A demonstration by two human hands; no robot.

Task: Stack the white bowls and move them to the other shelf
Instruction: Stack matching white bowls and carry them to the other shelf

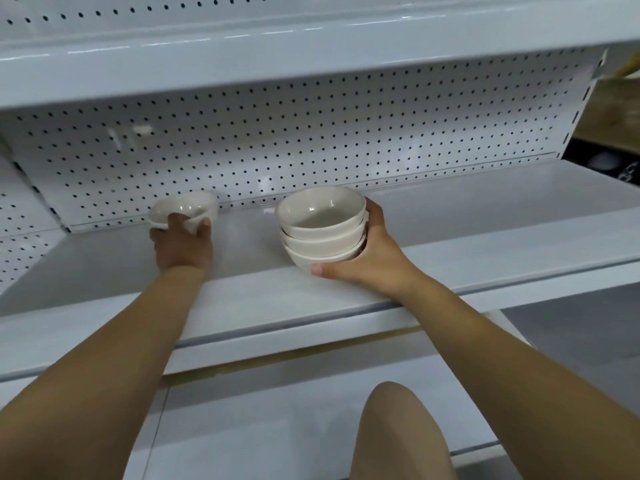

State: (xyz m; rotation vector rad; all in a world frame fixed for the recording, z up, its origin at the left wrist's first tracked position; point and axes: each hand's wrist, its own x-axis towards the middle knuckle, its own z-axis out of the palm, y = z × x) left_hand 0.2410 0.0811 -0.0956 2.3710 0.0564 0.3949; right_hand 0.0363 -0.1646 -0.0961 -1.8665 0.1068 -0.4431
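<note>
A stack of three white bowls (322, 226) stands near the middle of the white shelf (485, 216). My right hand (367, 258) wraps round the stack from the right, thumb under the lowest bowl. To the left, a single white bowl (185, 207) is tilted near the pegboard back. My left hand (181, 244) grips that bowl by its near rim, fingers curled over the edge.
A perforated white pegboard (311, 133) backs the shelf. Another white shelf (242, 46) hangs overhead, and a lower shelf (277, 427) lies below. My knee (398, 434) shows at the bottom. Dark items sit beyond the shelf's right end.
</note>
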